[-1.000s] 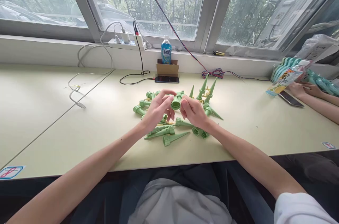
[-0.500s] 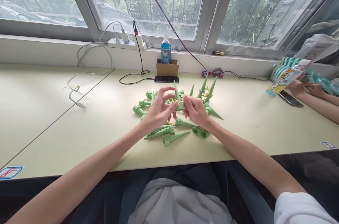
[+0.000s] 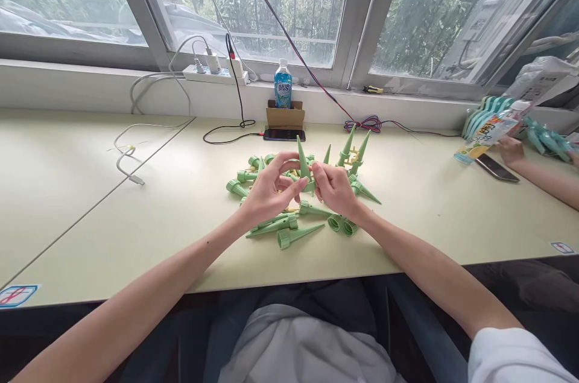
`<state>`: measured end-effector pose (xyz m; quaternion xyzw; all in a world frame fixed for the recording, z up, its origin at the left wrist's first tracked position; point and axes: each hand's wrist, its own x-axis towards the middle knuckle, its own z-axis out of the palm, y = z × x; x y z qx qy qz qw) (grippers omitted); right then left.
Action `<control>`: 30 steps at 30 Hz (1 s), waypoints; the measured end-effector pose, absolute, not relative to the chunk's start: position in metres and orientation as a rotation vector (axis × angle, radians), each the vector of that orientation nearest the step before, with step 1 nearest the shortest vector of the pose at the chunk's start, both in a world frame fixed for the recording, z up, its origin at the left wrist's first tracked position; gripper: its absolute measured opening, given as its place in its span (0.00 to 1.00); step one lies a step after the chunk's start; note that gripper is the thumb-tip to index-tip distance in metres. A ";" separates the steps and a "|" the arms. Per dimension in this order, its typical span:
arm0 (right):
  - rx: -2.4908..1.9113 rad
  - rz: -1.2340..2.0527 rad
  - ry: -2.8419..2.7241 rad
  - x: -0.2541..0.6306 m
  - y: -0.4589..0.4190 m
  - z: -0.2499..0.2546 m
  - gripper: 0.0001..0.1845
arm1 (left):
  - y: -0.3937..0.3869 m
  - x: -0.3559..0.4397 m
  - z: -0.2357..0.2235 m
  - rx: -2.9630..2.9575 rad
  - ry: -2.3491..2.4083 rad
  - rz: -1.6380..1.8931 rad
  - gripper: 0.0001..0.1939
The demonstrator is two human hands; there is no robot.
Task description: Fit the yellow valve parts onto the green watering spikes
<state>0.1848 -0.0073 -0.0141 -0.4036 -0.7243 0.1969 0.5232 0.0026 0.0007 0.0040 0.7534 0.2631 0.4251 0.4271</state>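
Observation:
My left hand (image 3: pixel 271 190) is closed around the lower part of a pale green plastic watering spike (image 3: pixel 303 157), its tip pointing up. Against the side of that spike, my right hand (image 3: pixel 335 187) pinches a small yellow valve, nearly all hidden by the fingers. Beneath and around both hands lie several more green spikes, such as a loose spike (image 3: pixel 298 236) in front. Two spikes stand upright behind my right hand, with yellow valves (image 3: pixel 351 158) between them. Open threaded caps (image 3: pixel 335 223) face me beside my right wrist.
At the back are a phone (image 3: pixel 284 134) on a cable, a cardboard box (image 3: pixel 286 114) with a blue bottle (image 3: pixel 283 86), and a power strip (image 3: pixel 212 74). On the right, another person's hand (image 3: pixel 511 151) is near a drink bottle (image 3: pixel 488 132) and a phone (image 3: pixel 497 167).
The held spike has tilted and lowered slightly, while both my hands stay almost in place. At the right, the other person's hands have moved apart.

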 end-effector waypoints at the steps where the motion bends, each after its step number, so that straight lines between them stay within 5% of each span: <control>1: -0.972 0.467 -1.734 0.185 -0.007 -0.014 0.31 | 0.001 0.002 0.004 1.882 0.657 1.062 0.23; 30: -0.967 0.398 -1.808 0.182 -0.010 -0.015 0.33 | 0.002 0.006 0.008 1.828 0.626 1.158 0.15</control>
